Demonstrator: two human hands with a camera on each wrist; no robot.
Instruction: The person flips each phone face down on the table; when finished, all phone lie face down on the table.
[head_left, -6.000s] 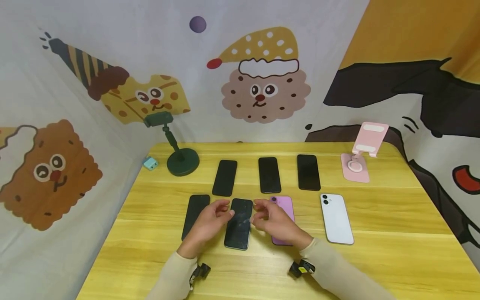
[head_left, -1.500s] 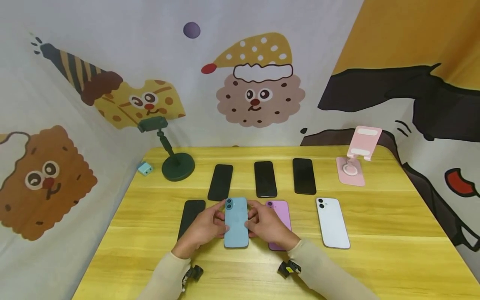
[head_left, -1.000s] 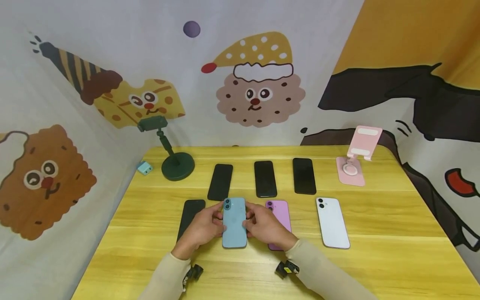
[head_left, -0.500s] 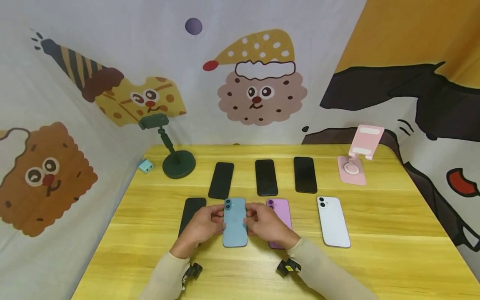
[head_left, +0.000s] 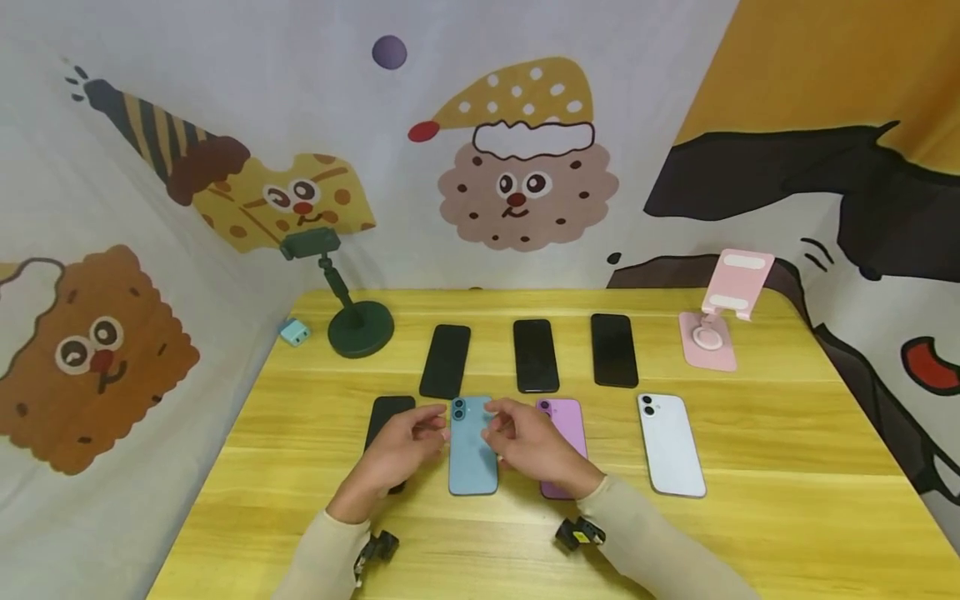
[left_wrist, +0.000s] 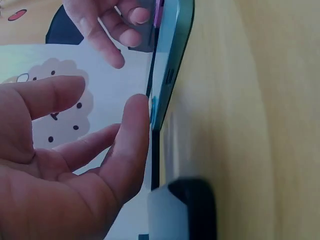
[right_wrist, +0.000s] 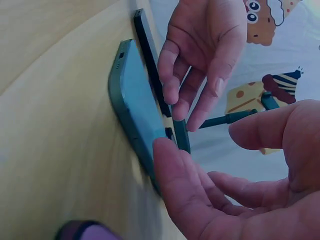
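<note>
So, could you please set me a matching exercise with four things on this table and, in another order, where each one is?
1. blue phone
2. white phone
3. pink stand
4. green stand

A. near the back right corner of the table
B. between the left hand and the right hand
C. beside the small light blue block
D. right of the purple phone, in the front row

Right pairs: 1-B, 2-D, 3-A, 4-C.

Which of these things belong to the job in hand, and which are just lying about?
In the job, it seems:
blue phone
left hand
right hand

Apparently idle:
pink phone
white phone
four black phones
green stand
pink stand
light-blue block
</note>
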